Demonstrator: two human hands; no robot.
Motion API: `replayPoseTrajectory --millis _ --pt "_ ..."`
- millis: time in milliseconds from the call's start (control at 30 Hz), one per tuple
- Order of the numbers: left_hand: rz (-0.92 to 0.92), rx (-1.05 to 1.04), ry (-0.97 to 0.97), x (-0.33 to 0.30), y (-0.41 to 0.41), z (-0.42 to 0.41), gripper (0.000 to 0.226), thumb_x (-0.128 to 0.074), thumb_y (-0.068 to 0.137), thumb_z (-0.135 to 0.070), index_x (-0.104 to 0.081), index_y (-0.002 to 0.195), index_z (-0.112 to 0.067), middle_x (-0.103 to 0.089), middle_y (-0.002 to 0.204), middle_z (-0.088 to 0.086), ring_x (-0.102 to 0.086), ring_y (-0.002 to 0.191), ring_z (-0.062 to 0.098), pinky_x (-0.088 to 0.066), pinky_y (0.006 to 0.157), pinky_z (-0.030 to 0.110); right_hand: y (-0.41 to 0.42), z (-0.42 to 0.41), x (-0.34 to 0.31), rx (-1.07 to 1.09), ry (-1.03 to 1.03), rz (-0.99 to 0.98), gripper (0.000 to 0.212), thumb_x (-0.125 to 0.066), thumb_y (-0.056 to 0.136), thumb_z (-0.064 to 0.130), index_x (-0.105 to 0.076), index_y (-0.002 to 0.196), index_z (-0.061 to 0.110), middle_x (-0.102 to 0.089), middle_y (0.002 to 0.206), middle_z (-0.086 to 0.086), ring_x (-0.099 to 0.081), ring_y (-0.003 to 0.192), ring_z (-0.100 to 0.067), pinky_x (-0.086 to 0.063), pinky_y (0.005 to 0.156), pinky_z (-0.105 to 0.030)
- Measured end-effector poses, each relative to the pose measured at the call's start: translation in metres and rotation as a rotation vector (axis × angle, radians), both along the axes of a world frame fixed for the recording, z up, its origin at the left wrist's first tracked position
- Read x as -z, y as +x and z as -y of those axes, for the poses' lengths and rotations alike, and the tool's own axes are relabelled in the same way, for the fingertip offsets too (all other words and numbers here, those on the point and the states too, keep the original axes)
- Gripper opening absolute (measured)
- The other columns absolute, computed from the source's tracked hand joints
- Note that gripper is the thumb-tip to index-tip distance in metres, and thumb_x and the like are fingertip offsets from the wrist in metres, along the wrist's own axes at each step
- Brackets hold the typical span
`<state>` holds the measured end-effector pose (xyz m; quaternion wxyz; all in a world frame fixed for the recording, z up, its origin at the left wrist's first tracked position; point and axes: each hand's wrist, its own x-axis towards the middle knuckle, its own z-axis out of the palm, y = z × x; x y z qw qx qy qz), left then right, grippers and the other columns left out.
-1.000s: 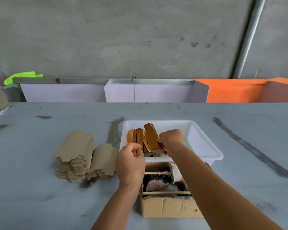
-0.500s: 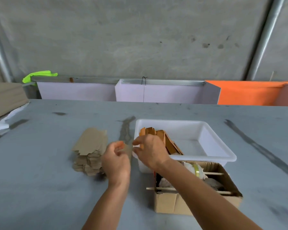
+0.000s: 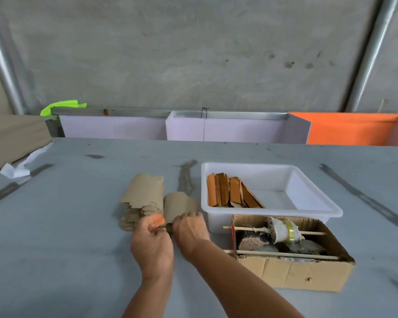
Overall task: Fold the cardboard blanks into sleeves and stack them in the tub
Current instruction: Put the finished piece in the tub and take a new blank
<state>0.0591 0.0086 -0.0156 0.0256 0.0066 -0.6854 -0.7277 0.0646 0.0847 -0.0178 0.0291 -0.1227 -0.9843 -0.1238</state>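
Grey table (image 3: 78, 237), hands on blank (image 3: 179, 204)

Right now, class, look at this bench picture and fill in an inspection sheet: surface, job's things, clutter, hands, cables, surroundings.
Surface: grey table, dark streaks and scuffs.
Job's things: stack of tan blanks; one loose blank beside it, at the hands; white tub with orange-brown folded sleeves leaning at its left end.
Clutter: open cardboard box of oddments crossed by thin sticks; white paper scrap far left.
Hands: left hand and right hand both at the loose blank's near edge; grip unclear.
Cables: nothing seen.
Surroundings: concrete wall, metal poles, white and orange panels, neon-green cloth.
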Motion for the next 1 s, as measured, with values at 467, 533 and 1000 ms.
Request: replayPoseTrajectory --millis 467,533,1000 --pt "0.028 0.013 0.026 0.006 0.006 -0.002 0.047 -0.049 0.078 0.015 -0.059 0.071 -0.03 -0.066 0.078 -0.003 -0.065 0.087 0.025 -0.051 0.09 0.048 0.019 0.004 0.002 -0.206 0.059 -0.126 0.008 -0.05 0.087 0.003 -0.056 0.085 0.007 -0.058 0.078 -0.007 -0.055 0.079 -0.026 -0.029 0.07 -0.033" --pt "0.034 0.012 0.027 0.007 0.008 -0.004 0.046 -0.049 0.077 0.015 -0.059 0.07 -0.029 -0.066 0.077 -0.003 -0.064 0.084 0.024 -0.052 0.089 0.048 0.025 0.005 0.002 -0.136 0.075 -0.207 0.014 -0.075 0.064 0.022 -0.062 0.063 0.017 -0.06 0.059 0.001 -0.057 0.056 -0.014 -0.037 0.056 -0.025" --pt "-0.013 0.044 0.068 0.015 0.007 -0.006 0.033 -0.048 0.087 0.003 -0.059 0.085 -0.027 -0.067 0.101 0.013 -0.062 0.1 0.035 -0.048 0.092 0.053 0.06 0.015 -0.032 0.023 0.027 -0.733 0.011 -0.068 0.056 0.012 -0.06 0.051 0.017 -0.055 0.05 0.0 -0.052 0.041 -0.017 -0.038 0.044 -0.021"
